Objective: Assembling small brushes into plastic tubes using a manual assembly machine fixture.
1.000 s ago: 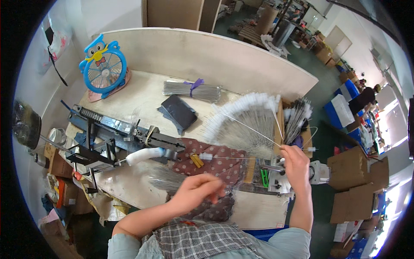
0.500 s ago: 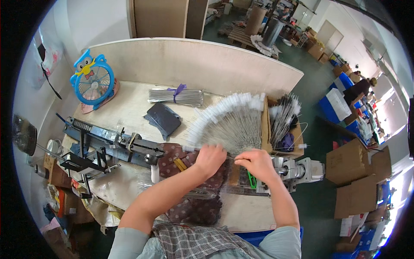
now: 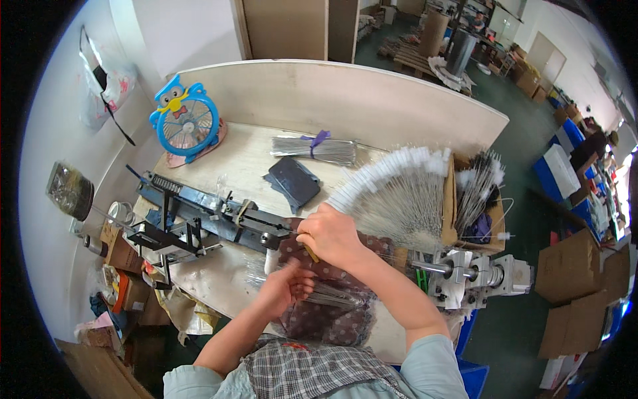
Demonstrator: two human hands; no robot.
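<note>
My right hand (image 3: 330,236) reaches across to the end of the long black metal jig (image 3: 222,211). Its fingers are pinched together there, and what they hold is hidden. Below and to its left, my left hand (image 3: 284,290) hovers over the brown dotted cloth (image 3: 352,266), palm turned inward, fingers loosely apart, with nothing seen in it. A white handle (image 3: 271,261) stands just beyond the left hand. A yellow-handled tool (image 3: 311,254) lies partly under my right hand. Thin metal wires (image 3: 335,296) lie on the cloth beside my left hand.
Thin white-tipped wire pieces (image 3: 399,193) fan out at the back right, beside a cardboard box (image 3: 452,199) of similar pieces. A silver motorised spindle (image 3: 482,274) stands at the right edge. A wire bundle (image 3: 316,149), dark pads (image 3: 294,183) and a blue fan (image 3: 189,126) sit behind.
Both hands have moved left from near the spindle. My right hand has crossed to the jig's end, and my left hand has dropped nearer my body and opened. The view has shifted.
</note>
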